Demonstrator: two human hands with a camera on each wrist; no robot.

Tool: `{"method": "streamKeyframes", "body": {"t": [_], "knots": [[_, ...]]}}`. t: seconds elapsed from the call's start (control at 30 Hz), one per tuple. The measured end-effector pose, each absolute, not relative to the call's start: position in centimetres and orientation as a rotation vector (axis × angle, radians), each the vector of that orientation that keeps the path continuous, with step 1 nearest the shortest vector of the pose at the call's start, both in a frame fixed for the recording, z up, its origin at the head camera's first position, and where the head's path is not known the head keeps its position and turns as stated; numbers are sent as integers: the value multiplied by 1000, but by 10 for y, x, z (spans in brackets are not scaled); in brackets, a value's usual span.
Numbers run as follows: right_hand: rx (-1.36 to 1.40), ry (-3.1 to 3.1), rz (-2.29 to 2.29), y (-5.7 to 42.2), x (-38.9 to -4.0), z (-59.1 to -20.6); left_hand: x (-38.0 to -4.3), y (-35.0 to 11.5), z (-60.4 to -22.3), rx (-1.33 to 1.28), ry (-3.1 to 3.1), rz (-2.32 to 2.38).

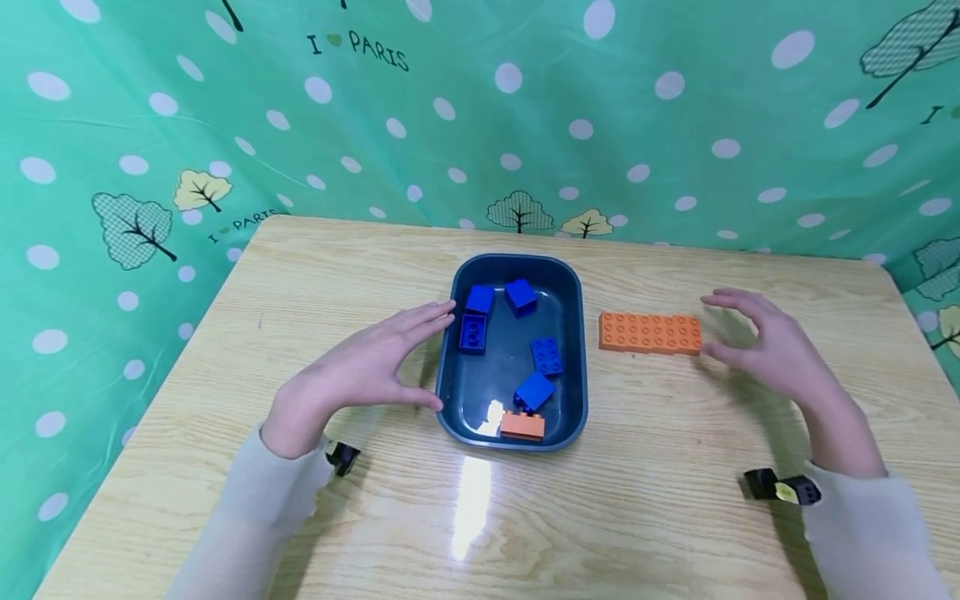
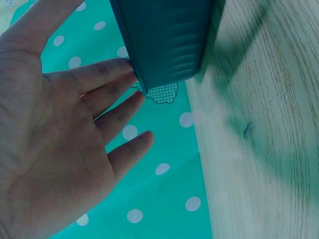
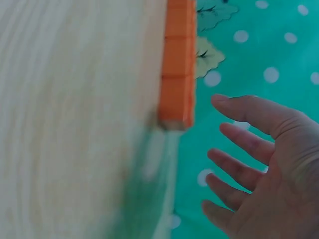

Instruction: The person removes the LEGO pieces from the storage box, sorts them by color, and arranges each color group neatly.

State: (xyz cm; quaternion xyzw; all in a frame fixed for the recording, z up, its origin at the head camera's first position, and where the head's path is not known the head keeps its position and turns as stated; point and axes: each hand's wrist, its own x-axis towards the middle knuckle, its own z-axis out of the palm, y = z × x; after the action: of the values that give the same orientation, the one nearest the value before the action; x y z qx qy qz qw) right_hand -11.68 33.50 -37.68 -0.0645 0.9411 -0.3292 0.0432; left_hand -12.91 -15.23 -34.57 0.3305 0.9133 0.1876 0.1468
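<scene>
Orange row: here it is, an oblong row of studded orange plastic bricks (image 1: 649, 333), flat on the pale wood-grain table (image 1: 622, 517), just off the 3 o'clock side of the dark blue, round-cornered tub (image 1: 502, 354).
Row's long axis: 9 to 3 o'clock, near enough, one short end facing the nearer hand.
Right hand: clearly the closer of the two! The right hand (image 1: 765, 346) is at the row's 3 o'clock end, so the row lies at 9 o'clock from it; thumb and fingers apart, nothing held, and the right wrist view shows a gap.
Left hand: well away from the row, the left hand (image 1: 375, 358) is at the tub's 9 o'clock side, thumb and fingers spread, fingertips at the rim and seemingly touching.
Tub: long axis 12 to 6, crosswise to the row; five blue plastic bricks (image 1: 546, 357) inside, a lone orange brick (image 1: 522, 426) at 6 o'clock.
Key relation: that short end, I'd judge; the right hand meets the row end-on.
</scene>
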Motion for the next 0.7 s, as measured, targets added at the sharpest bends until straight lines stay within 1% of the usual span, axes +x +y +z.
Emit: {"method": "streamKeyframes", "body": {"t": [0.3, 0.7], "knots": [[-311, 2896, -1121, 298, -111, -354, -129, -152, -345, 953, 2628, 545], [-626, 2914, -1121, 244, -108, -343, -129, -152, -346, 967, 2624, 548]]}}
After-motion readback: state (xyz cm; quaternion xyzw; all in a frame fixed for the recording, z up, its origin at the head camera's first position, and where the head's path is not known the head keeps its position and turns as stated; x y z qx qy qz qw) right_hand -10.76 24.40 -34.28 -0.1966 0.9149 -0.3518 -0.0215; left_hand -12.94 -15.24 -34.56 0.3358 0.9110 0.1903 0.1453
